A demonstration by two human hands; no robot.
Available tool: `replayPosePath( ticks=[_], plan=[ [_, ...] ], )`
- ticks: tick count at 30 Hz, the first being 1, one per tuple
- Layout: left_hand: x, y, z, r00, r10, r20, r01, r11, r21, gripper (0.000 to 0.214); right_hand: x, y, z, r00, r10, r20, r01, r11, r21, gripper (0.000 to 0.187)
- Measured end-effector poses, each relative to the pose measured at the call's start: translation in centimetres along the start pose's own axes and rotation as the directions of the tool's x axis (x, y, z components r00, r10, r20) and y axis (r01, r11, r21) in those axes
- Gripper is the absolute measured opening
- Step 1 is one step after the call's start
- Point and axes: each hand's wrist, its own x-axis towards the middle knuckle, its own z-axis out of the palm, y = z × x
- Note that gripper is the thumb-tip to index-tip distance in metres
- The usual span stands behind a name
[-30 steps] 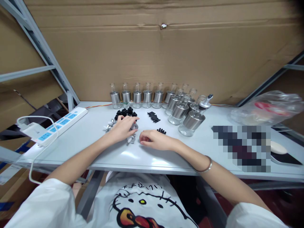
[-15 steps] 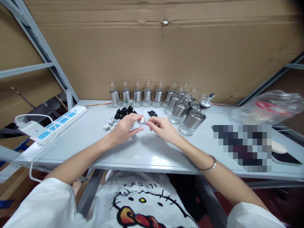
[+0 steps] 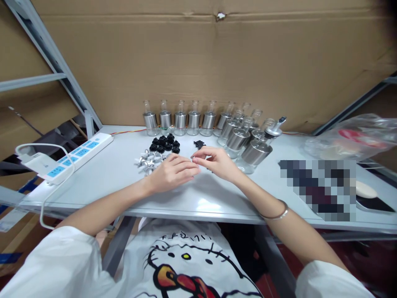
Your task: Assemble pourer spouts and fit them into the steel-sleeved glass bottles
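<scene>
My left hand (image 3: 173, 172) and my right hand (image 3: 214, 163) meet fingertip to fingertip just above the grey table (image 3: 102, 182). Both are curled in a pinch around a small part between them that I cannot make out. Just left of my left hand lie several small silver spout parts (image 3: 148, 160). A cluster of black rubber stoppers (image 3: 164, 145) sits behind them. A few small black pieces (image 3: 199, 145) lie behind my right hand. Several glass bottles with steel sleeves (image 3: 186, 120) stand in a row at the back, and more bottles (image 3: 248, 145) are grouped at the right.
A white power strip (image 3: 74, 156) with blue sockets and its cable lies at the table's left edge. A clear plastic bag (image 3: 353, 138) sits at the far right. Cardboard sheets (image 3: 198, 62) form the wall behind, and grey metal shelf struts (image 3: 56, 66) rise on the left.
My left hand lifted a small silver part from the pile and my right hand rose from the table to meet it. Both hands have since lowered, pinched together closer to the table.
</scene>
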Motion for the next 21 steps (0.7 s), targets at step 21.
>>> replayPosePath(
  ticks=[21],
  plan=[
    [0.5,0.3,-0.1,0.98,-0.069,-0.189,0.058,0.996,-0.061,0.024,-0.5,-0.3,-0.3,0.975,-0.22,-0.026,0.222,0.966,0.136,0.02]
  ],
)
